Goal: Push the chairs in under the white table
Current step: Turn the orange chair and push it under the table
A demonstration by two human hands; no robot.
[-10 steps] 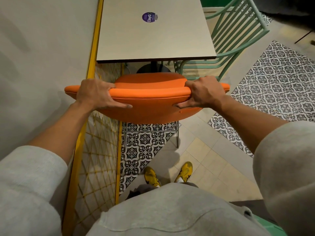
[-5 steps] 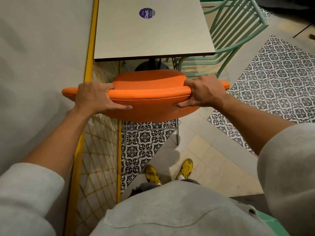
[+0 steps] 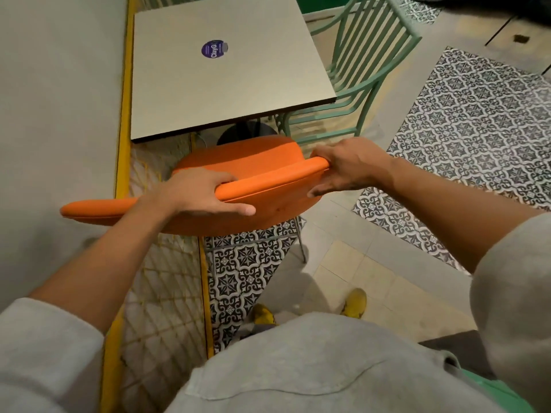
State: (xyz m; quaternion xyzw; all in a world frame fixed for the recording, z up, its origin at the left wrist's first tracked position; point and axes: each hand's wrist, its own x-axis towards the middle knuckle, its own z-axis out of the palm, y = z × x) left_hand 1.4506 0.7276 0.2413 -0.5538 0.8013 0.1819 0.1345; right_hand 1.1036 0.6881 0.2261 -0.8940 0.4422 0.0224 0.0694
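Note:
An orange padded chair (image 3: 253,165) stands at the near edge of the white table (image 3: 226,84), its seat partly under the tabletop. My left hand (image 3: 205,193) grips the top of the curved backrest near its middle. My right hand (image 3: 346,169) holds the backrest's right end. The backrest's left end reaches over to the wall. A green metal chair (image 3: 366,64) stands at the table's right side, its seat partly under the top. A purple round sticker (image 3: 214,49) is on the tabletop.
A grey wall (image 3: 53,114) with a yellow strip (image 3: 125,99) runs along the left, close to table and chair. Yellow wire mesh (image 3: 161,278) lies low by the wall. Patterned floor tiles (image 3: 477,129) spread to the right. My yellow shoes (image 3: 354,302) stand behind the chair.
The view has swung and tilted to the right. My left hand has moved right along the backrest, so the left end now sticks out past it. The chair sits slightly turned.

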